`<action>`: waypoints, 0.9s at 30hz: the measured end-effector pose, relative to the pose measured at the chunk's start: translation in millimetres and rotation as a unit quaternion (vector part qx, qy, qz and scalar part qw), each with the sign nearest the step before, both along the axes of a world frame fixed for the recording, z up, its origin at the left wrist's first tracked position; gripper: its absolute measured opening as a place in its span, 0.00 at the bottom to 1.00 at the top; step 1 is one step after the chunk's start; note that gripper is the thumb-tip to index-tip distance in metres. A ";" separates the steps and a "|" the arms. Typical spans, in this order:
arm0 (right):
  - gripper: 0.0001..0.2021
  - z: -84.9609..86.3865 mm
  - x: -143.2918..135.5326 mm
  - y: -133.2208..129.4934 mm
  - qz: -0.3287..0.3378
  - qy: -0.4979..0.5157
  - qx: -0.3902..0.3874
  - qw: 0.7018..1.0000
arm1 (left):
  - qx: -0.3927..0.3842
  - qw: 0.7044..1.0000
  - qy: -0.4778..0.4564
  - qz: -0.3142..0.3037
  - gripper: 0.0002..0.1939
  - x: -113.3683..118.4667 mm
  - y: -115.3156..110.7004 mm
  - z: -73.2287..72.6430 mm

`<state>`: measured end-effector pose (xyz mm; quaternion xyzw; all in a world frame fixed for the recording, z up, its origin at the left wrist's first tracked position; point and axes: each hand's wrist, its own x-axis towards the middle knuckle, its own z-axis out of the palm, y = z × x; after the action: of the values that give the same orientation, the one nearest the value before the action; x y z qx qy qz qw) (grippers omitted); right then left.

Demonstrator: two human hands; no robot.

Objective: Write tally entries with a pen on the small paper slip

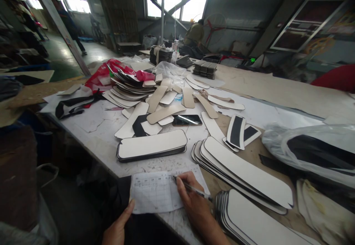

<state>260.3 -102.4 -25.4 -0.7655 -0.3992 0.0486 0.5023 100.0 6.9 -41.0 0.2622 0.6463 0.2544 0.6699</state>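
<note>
Grips a pen (200,192) in the right hand (193,197), with fingers closed round the barrel and tip lowered to the upper middle of the pages of an open booklet (152,198). Holds the left edge of this booklet in the left hand (119,225), with thumb along the border and other fingers out of sight. Has the booklet at the near edge of the worktable (101,147), partly overhanging it, with handwriting on the ruled left page. Has a stack of pale panels (154,143) just beyond the booklet and a dark phone (187,120) lying flat farther back, near scattered tan pieces (166,113). Has a fanned stack of longer panels (246,171) to the right, and a second long stack (257,215) nearer, at the lower right. Sees a clear plastic bag (274,136) with dark material inside at the far right.
</note>
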 end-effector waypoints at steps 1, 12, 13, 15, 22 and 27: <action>0.08 -0.3 0.2 0.3 0.000 -0.002 0.001 1.000 | 0.022 1.000 -0.003 -0.004 0.18 -0.2 0.5 -1.1; 0.04 -3.2 2.4 4.2 0.021 -0.056 0.011 0.998 | 0.080 0.996 0.033 -0.012 0.15 -1.6 1.2 -7.6; 0.04 -3.1 2.3 3.9 0.022 -0.055 0.010 0.998 | 0.075 0.997 0.030 -0.010 0.16 -1.7 1.3 -8.9; 0.04 -2.3 2.0 3.3 0.024 -0.050 0.005 0.998 | 0.066 0.997 0.025 -0.012 0.18 -2.4 1.7 -12.9; 0.05 -0.3 1.1 3.7 0.021 -0.037 0.010 0.999 | 0.048 0.999 0.020 0.001 0.24 -3.1 2.6 -19.3; 0.08 -1.5 1.2 2.8 0.018 -0.013 -0.007 1.000 | 0.071 0.997 0.022 -0.013 0.18 -3.9 5.0 -14.2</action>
<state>261.5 -99.6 -26.9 -0.7621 -0.4190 0.0507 0.4910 96.1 11.9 -55.2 0.3231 0.6377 0.2847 0.6387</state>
